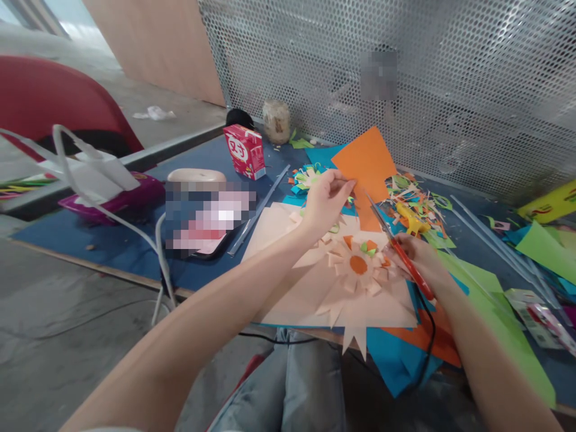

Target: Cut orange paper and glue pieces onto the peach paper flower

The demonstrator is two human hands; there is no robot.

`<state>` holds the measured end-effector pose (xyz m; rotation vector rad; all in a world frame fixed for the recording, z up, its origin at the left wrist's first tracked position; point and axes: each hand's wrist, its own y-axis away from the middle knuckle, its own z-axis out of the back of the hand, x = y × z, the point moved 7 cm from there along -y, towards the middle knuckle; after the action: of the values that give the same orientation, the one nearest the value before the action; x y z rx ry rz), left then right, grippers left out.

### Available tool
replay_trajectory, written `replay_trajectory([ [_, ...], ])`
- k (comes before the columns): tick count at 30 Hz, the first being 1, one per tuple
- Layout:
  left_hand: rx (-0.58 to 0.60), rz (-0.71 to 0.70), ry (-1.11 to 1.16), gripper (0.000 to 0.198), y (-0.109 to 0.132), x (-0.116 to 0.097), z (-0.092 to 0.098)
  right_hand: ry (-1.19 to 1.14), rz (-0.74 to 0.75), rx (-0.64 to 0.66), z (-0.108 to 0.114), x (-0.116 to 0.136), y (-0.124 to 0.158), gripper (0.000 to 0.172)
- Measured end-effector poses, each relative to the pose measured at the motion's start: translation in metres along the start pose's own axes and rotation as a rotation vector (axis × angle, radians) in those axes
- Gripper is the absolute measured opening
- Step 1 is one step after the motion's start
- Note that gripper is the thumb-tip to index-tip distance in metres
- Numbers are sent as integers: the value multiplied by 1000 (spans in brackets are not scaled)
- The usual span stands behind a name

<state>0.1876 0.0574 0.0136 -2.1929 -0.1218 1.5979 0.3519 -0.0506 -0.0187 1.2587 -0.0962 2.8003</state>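
Note:
An orange sheet of paper (366,162) is pinched at its left edge between the thumb and fingers of my left hand (330,195). My right hand (416,258) grips red-handled scissors (405,255), whose blades point up and left at the lower part of the sheet. How far the blades are spread cannot be made out. Below both hands lies a pale paper flower (359,266) with an orange centre and a notched ribbon tail, on large cream sheets (288,288). Behind my left hand sits a fringed green and white paper flower (309,176).
A yellow glue gun (410,219) rests among paper scraps; a black cord hangs near my right forearm. Green sheets (499,312) lie right. A red drink carton (245,151), jar (276,121), blurred phone (211,222) and purple tissue box (112,201) stand left. Perforated metal (450,72) borders the back.

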Motion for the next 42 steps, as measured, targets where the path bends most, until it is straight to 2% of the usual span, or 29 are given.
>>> replay_trajectory([
  [12,7,25,1,12,0,4,0,-17,-29,30,-1,-1,1,36],
  [22,29,5,-61,10,3,-2,-2,-68,-45,68,-4,-1,1,30],
  [38,64,-15,-55,8,3,1,-3,-15,-42,25,-1,1,1,34],
  [42,66,-14,-59,9,4,1,-4,-45,-59,21,-2,3,2,30],
])
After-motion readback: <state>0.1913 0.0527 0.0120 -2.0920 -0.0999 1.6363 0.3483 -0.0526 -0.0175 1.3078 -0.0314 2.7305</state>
